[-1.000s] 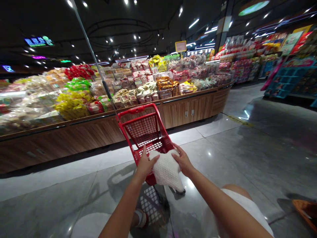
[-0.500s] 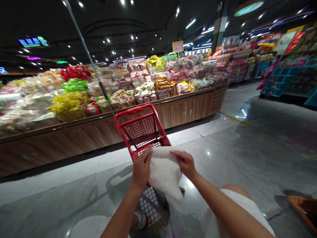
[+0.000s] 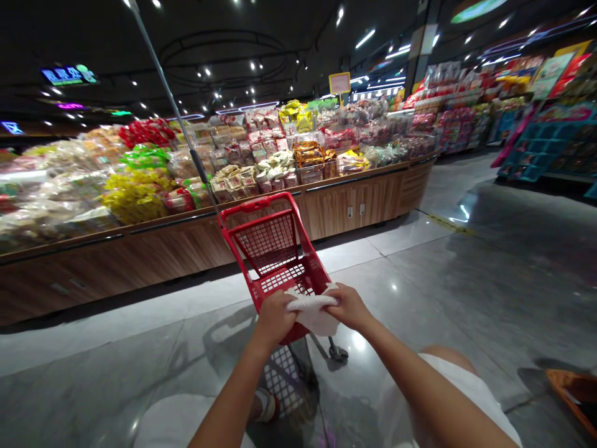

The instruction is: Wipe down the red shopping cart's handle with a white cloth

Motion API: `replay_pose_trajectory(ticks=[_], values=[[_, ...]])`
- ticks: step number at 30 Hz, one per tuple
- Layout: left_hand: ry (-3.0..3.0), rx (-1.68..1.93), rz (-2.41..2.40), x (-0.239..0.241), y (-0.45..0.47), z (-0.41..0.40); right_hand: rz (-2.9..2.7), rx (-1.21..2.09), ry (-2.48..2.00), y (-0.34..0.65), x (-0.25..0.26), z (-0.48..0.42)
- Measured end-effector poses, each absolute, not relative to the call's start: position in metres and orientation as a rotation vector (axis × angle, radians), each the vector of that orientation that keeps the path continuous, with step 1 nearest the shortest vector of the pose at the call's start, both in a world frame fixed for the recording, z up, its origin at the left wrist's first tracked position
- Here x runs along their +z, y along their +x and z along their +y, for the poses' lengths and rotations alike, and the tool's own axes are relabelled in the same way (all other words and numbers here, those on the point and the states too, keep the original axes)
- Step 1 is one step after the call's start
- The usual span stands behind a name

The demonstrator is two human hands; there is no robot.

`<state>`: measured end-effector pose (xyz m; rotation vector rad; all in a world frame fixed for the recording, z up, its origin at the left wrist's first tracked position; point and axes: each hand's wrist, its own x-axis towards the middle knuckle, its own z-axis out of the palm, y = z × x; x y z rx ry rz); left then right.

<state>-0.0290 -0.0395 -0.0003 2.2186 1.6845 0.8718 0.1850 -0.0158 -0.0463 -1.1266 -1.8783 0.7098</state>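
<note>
Between my two hands a white textured cloth is stretched, folded over along its near-level top edge with the rest hanging below. My left hand is closed on its left end, and my right hand pinches the right end. Just beyond and partly behind the cloth stands a red shopping cart, its basket of plastic grid. The cloth and my hands cover part of the cart's near side.
A long wooden display counter heaped with packaged snacks runs behind the cart. A metal pole rises at the cart's handle. Blue racks stand at right. An orange bin sits on the floor at lower right.
The cloth, spread out and hanging broad before, is now folded into a narrower strip. Both hands have closed round its ends, and more of the cart's basket and a wheel show.
</note>
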Motion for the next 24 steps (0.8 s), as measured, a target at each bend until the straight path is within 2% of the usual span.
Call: replay_pose_trajectory(ticks=[4,6,11,14,17,21,24], values=[[2.306,1.439,2.031,0.01,-0.031,-0.044,-1.888,0.373,-1.209,0.181,-0.058,-0.015],[2.344,1.524,2.027,0.004,-0.027,-0.046,-2.004,0.293,-1.259,0.177,-0.07,-0.013],[2.519,0.857,1.658,-0.046,-0.002,-0.055,-2.375,0.326,-1.332,0.168,-0.098,-0.007],[2.311,0.763,1.669,-0.068,0.004,-0.051,-2.414,0.31,-1.321,0.167,-0.104,-0.006],[2.25,0.729,1.771,-0.071,0.01,-0.038,-2.392,0.283,-1.308,0.166,-0.107,-0.007],[2.467,0.221,1.859,-0.066,0.027,-0.024,-2.364,0.234,-1.334,0.165,-0.112,-0.011],[2.536,0.019,1.865,-0.065,0.027,-0.027,-2.37,0.194,-1.285,0.171,-0.114,-0.011]])
